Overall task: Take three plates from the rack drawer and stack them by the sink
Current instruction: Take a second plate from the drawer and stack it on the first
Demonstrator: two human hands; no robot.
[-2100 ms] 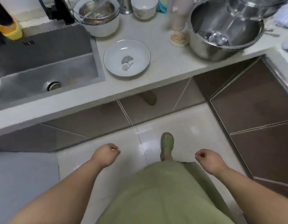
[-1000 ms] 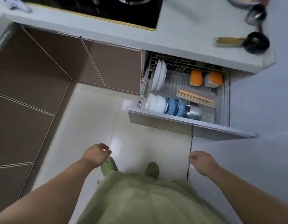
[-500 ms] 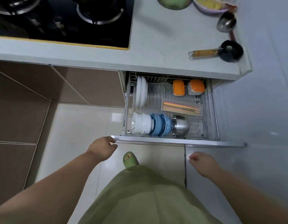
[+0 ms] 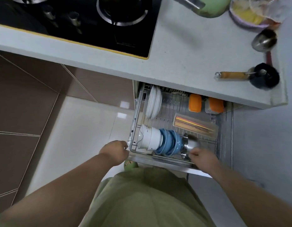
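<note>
At 5 o'clock of the view, under the counter [image 4: 183, 51], the rack drawer [image 4: 224, 128] stands pulled out. The plates [image 4: 153, 102], white and on edge, sit at its 11 o'clock corner, behind white bowls [image 4: 149, 138], blue bowls [image 4: 169, 142] and a steel cup [image 4: 190, 145]. The left hand [image 4: 115, 152], fingers curled and holding nothing visible, is at the drawer's front-left corner; the right hand [image 4: 203, 157] hangs over the front rail beside the cup, and whether it grips anything cannot be told. Judged step: reach for a plate. It is best to pass over the bowls and lift the plates straight up out of the wires. A hob [image 4: 76, 22] lies at 11 o'clock, a ladle [image 4: 250, 76] at 2 o'clock; the floor [image 4: 79, 131] is glossy tile.
</note>
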